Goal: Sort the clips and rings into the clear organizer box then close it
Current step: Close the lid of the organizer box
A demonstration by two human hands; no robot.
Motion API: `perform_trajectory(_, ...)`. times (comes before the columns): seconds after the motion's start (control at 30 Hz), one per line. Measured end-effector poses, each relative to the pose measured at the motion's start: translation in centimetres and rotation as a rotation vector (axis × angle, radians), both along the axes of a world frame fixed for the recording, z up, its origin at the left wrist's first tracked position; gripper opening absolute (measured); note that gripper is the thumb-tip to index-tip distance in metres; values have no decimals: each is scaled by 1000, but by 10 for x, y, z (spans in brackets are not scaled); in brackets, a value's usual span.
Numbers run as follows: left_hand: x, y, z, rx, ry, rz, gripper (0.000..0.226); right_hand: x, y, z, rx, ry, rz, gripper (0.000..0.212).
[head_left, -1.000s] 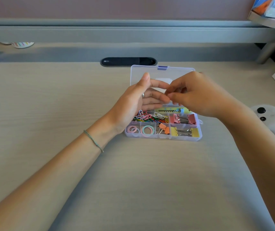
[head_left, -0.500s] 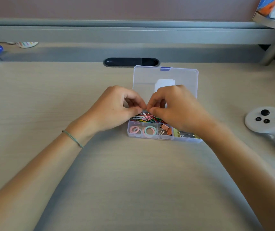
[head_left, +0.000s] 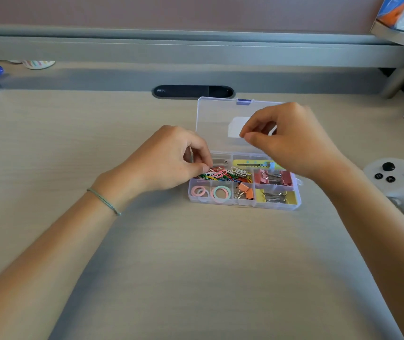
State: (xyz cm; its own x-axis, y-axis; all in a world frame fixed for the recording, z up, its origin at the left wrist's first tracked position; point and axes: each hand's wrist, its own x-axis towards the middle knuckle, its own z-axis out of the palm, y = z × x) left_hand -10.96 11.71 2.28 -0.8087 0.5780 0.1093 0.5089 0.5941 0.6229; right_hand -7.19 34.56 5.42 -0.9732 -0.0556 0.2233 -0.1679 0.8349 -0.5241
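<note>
**Organizer Box Open, Both Hands at the Box**

A bracelet (head_left: pixel 104 201) is worn on the left wrist. The left hand (head_left: pixel 164 163) is positioned at the left rear corner of the box (head_left: pixel 243 201), fingertips pinched together just above the paper clips (head_left: pixel 223 174); whether a clip is held cannot be told. The box rests mid-desk (head_left: pixel 196 266) with its lid (head_left: pixel 216 123) raised. Rings (head_left: pixel 210 192) are located in the two front-left compartments, binder clips (head_left: pixel 273 177) in the right ones. The right hand (head_left: pixel 291 141) is held above the rear of the box, thumb and forefinger pinched; anything gripped cannot be discerned. A controller (head_left: pixel 397 182) lies well right.
</note>
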Motion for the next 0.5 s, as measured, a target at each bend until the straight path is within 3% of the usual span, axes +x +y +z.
perform_trajectory(0.1, -4, -6, 6, 34, -26, 52, 10, -10, 9, 12, -38, 102, -96, 16)
perform_trajectory(0.17, -10, -16, 11, 34, -75, 120, 26, -28, 11, 23, -7, 145, -114, 19)
perform_trajectory(0.23, -15, -26, 12, -51, -209, 149, 67, -54, 12, 30, 94, 69, -110, 23)
perform_trajectory(0.3, -14, -31, 10, -187, -345, 95, 128, -77, 13, 35, 206, -130, -124, 36)
perform_trajectory(0.33, -13, -32, 10, -239, -379, 63, 145, -85, 13, 34, 231, -242, -122, 43)
perform_trajectory(0.4, -12, -31, 9, -294, -406, 10, 159, -91, 12, 32, 206, -397, -77, 52)
perform_trajectory(0.5, -12, -27, 8, -329, -383, -5, 160, -90, 11, 30, 89, -419, -45, 51)
